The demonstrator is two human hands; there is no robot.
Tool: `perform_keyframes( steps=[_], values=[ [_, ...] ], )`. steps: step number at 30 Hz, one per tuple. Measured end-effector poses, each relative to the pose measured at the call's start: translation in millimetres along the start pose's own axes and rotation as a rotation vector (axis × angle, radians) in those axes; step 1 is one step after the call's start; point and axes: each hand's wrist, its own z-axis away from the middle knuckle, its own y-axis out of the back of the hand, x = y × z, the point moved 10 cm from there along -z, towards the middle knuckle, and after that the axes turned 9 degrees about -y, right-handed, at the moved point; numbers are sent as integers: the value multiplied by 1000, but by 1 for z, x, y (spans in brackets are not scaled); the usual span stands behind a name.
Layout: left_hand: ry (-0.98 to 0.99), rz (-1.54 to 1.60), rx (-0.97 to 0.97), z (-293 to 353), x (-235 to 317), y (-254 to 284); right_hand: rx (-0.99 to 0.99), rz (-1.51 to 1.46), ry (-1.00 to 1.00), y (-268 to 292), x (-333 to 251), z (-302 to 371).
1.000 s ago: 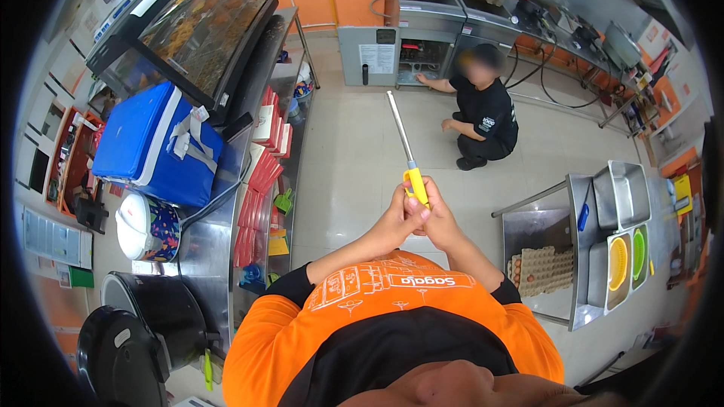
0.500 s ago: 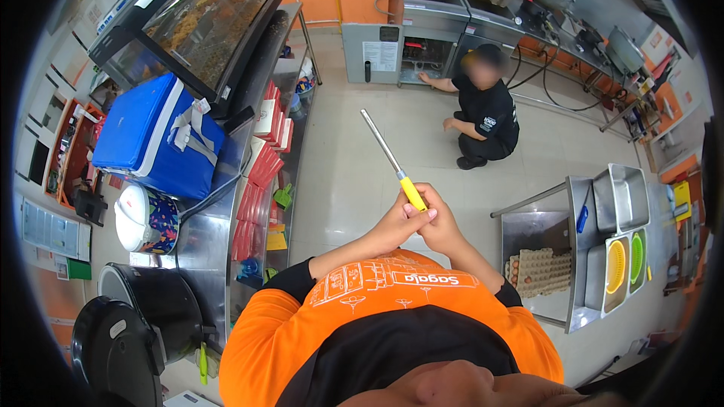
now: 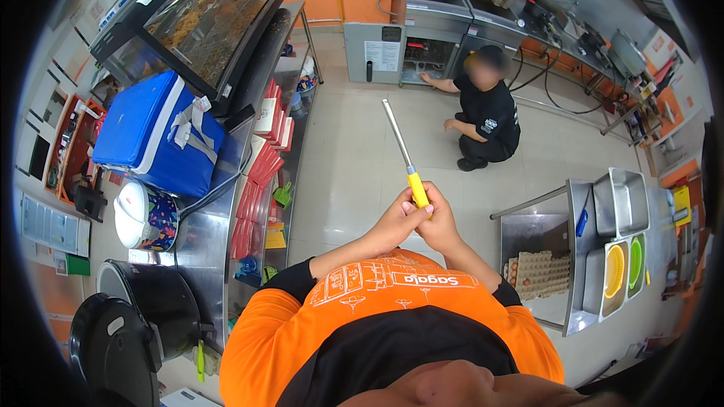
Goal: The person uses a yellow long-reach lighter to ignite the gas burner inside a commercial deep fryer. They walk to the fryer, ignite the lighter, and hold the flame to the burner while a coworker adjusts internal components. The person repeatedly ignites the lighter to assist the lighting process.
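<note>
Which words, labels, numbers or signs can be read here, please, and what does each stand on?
I won't copy printed wording, only place it.
Orange shirt: large white lettering in a box across the chest, legible.
Co-worker's black sleeve: small white lettering, blurred.
White sheet on the grey panel: printed lines, too small to read.
Black lid: a pale label, too small to read.
Yellow-handled wand: no lettering I can make out.

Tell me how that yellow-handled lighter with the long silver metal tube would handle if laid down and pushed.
The yellow-handled lighter is likely stiff: its slim silver metal tube juts out straight. Being slender, it is probably light. Pushed, it may swivel rather than roll freely, since the yellow handle looks thicker than the tube.
</note>
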Motion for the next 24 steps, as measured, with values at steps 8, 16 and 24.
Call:
perform_keyframes(
  steps=[8, 16, 24],
  values=[
    [44, -29, -2, -1, 5, -1, -60, 2, 15, -4, -10, -1],
    [32, -46, -36, -5, -5, 3, -128, -117, 21, 0, 9, -6],
    [32, 68, -25, -4, -1, 2, -203, -413, -150, 0, 13, -6]
  ],
)
